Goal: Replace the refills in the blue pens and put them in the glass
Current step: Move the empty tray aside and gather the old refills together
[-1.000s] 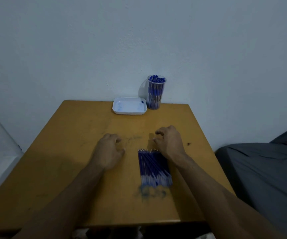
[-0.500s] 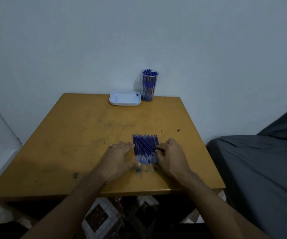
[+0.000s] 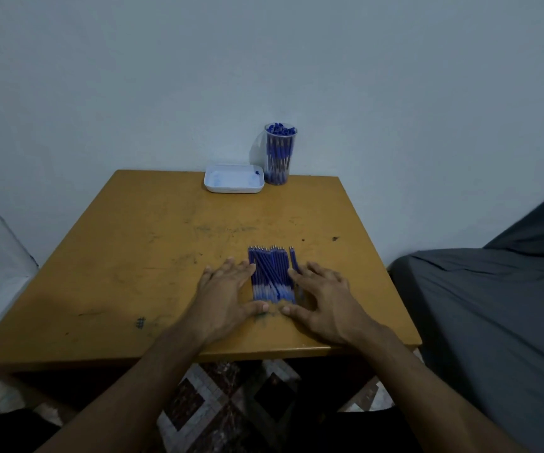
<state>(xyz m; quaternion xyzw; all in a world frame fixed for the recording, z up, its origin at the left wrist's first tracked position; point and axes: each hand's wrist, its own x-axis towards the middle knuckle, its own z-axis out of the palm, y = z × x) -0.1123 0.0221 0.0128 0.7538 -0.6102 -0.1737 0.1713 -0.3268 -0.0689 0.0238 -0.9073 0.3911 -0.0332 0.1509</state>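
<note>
While both hands lay flat and unclenched | left hand [image 3: 223, 297], right hand [image 3: 324, 302] flanked refills [image 3: 272, 276] on desk [image 3: 133, 256] | risk: squeezing could roll loose refills off the near edge.

Two bare forearms in view, no sleeves visible up to the frame edge. Left hand [image 3: 228, 297] and right hand [image 3: 324, 300] bare: no gloves, rings, watch or wristbands seen. No markings discernible in dim light.
</note>
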